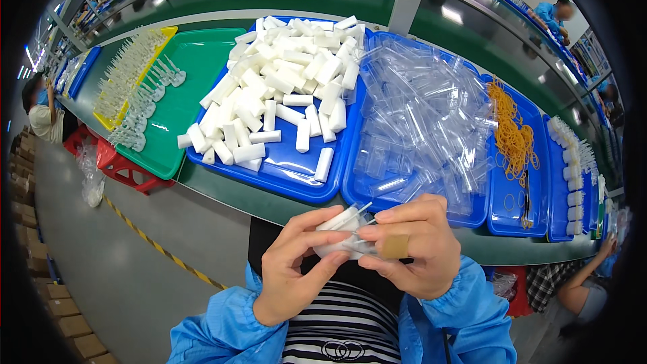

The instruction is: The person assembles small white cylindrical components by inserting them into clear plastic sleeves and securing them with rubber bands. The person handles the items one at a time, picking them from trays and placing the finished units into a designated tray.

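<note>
The left hand [293,266] and the right hand [411,246] are both closed on a small white piece [340,232], held near the counter [222,192] edge.

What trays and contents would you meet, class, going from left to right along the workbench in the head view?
Yellow tray of white plastic picks → green tray → blue tray of white blocks → blue tray of clear plastic cases → blue tray of orange rubber bands → blue tray of white capped pieces.
</note>
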The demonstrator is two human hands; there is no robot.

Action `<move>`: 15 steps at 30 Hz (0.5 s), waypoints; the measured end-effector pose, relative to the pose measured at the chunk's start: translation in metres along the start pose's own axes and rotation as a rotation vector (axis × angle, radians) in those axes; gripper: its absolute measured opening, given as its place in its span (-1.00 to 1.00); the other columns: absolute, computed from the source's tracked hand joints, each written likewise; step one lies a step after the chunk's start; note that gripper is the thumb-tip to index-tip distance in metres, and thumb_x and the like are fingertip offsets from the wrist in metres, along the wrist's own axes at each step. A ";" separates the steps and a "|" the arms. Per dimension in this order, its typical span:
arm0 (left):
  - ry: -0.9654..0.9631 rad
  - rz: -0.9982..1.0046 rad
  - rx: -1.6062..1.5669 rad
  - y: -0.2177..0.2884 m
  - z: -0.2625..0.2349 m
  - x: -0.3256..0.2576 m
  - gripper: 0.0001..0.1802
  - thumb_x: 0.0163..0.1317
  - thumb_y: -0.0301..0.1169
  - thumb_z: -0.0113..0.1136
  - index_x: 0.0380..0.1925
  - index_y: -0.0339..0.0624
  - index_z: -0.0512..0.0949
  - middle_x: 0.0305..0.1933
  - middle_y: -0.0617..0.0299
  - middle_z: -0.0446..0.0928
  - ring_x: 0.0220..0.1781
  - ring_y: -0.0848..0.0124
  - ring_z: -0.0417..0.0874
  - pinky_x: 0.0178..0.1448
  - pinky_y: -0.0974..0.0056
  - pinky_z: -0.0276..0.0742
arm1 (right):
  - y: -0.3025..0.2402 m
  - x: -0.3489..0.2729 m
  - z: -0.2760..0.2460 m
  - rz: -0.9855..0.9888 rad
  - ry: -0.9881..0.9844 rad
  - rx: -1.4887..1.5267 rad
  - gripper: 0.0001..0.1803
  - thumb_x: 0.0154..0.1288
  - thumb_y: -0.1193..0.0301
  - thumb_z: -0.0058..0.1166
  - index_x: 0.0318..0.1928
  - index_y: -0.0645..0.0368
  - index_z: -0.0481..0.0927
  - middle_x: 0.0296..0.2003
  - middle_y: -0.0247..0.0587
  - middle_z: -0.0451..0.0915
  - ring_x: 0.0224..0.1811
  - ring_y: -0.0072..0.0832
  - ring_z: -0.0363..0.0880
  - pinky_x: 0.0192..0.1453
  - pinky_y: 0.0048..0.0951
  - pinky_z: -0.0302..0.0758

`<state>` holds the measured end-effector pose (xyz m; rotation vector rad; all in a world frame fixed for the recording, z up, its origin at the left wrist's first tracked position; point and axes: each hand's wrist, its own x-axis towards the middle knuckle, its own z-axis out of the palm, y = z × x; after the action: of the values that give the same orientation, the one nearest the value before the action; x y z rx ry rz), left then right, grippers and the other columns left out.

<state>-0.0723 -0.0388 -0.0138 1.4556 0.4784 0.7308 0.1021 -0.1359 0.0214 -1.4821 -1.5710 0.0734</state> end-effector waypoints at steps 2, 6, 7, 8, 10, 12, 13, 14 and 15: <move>-0.012 0.005 -0.032 -0.003 -0.001 -0.001 -0.73 0.23 -0.64 0.31 -0.05 -0.37 0.62 0.26 -0.12 0.44 0.23 0.20 0.58 0.20 0.24 0.60 | 0.003 -0.002 0.001 -0.039 -0.001 -0.036 -0.61 0.00 0.30 0.52 -0.11 0.01 0.71 -0.17 -0.37 0.69 -0.07 -0.45 0.54 0.01 -0.35 0.33; -0.040 0.039 -0.039 -0.007 -0.003 -0.001 -0.75 0.25 -0.64 0.29 -0.06 -0.40 0.59 0.27 -0.13 0.42 0.24 0.21 0.58 0.20 0.25 0.60 | 0.004 -0.004 0.002 -0.024 0.021 -0.077 -0.62 0.00 0.30 0.52 -0.13 0.02 0.70 -0.18 -0.42 0.69 -0.05 -0.44 0.54 0.02 -0.34 0.33; -0.039 0.045 -0.040 -0.008 -0.003 -0.001 -0.75 0.25 -0.64 0.29 -0.06 -0.40 0.59 0.27 -0.12 0.42 0.24 0.21 0.58 0.20 0.25 0.60 | 0.004 -0.005 0.002 0.000 0.029 -0.077 -0.62 0.00 0.30 0.51 -0.14 0.03 0.70 -0.18 -0.43 0.69 -0.04 -0.44 0.54 0.02 -0.34 0.33; -0.037 0.051 -0.041 -0.009 -0.003 -0.001 -0.75 0.25 -0.64 0.29 -0.06 -0.40 0.59 0.27 -0.12 0.42 0.24 0.21 0.58 0.20 0.25 0.60 | 0.003 -0.004 0.001 0.024 0.013 -0.078 -0.64 0.02 0.31 0.51 -0.15 0.03 0.69 -0.19 -0.42 0.70 -0.04 -0.42 0.54 0.02 -0.33 0.34; -0.011 0.048 -0.035 -0.009 -0.002 -0.002 -0.74 0.24 -0.64 0.30 -0.06 -0.39 0.61 0.27 -0.12 0.43 0.24 0.21 0.58 0.21 0.25 0.60 | 0.000 0.000 -0.001 0.071 -0.019 -0.080 -0.66 0.04 0.34 0.50 -0.17 0.05 0.67 -0.19 -0.42 0.70 -0.03 -0.39 0.55 0.04 -0.32 0.37; 0.031 0.026 -0.025 -0.008 0.000 -0.003 -0.73 0.21 -0.64 0.33 -0.06 -0.37 0.63 0.26 -0.12 0.44 0.23 0.19 0.59 0.21 0.23 0.59 | 0.001 0.000 -0.001 0.143 -0.022 -0.026 -0.67 0.08 0.39 0.47 -0.15 0.09 0.62 -0.17 -0.33 0.69 -0.01 -0.37 0.56 0.09 -0.32 0.40; 0.039 0.042 0.035 -0.007 0.000 -0.003 -0.72 0.21 -0.66 0.32 -0.06 -0.38 0.63 0.27 -0.14 0.42 0.25 0.17 0.57 0.25 0.20 0.57 | 0.002 0.000 0.000 0.178 -0.023 0.002 -0.68 0.11 0.42 0.45 -0.15 0.12 0.60 -0.16 -0.29 0.69 0.00 -0.36 0.56 0.12 -0.32 0.42; 0.051 0.059 0.096 -0.007 -0.001 -0.003 -0.72 0.20 -0.67 0.32 -0.05 -0.39 0.63 0.29 -0.15 0.40 0.27 0.15 0.55 0.28 0.17 0.55 | 0.003 -0.001 0.000 0.239 -0.025 0.070 -0.67 0.12 0.45 0.44 -0.14 0.14 0.58 -0.16 -0.25 0.69 0.01 -0.35 0.57 0.14 -0.33 0.43; 0.062 0.075 0.156 -0.006 -0.002 -0.003 -0.71 0.20 -0.68 0.31 -0.05 -0.40 0.63 0.31 -0.17 0.38 0.29 0.13 0.53 0.31 0.14 0.53 | 0.003 -0.003 0.000 0.301 -0.028 0.138 -0.67 0.13 0.48 0.42 -0.13 0.16 0.56 -0.16 -0.20 0.69 0.01 -0.35 0.57 0.16 -0.33 0.45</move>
<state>-0.0750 -0.0393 -0.0204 1.6073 0.5404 0.8153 0.1041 -0.1372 0.0182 -1.6015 -1.3261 0.3696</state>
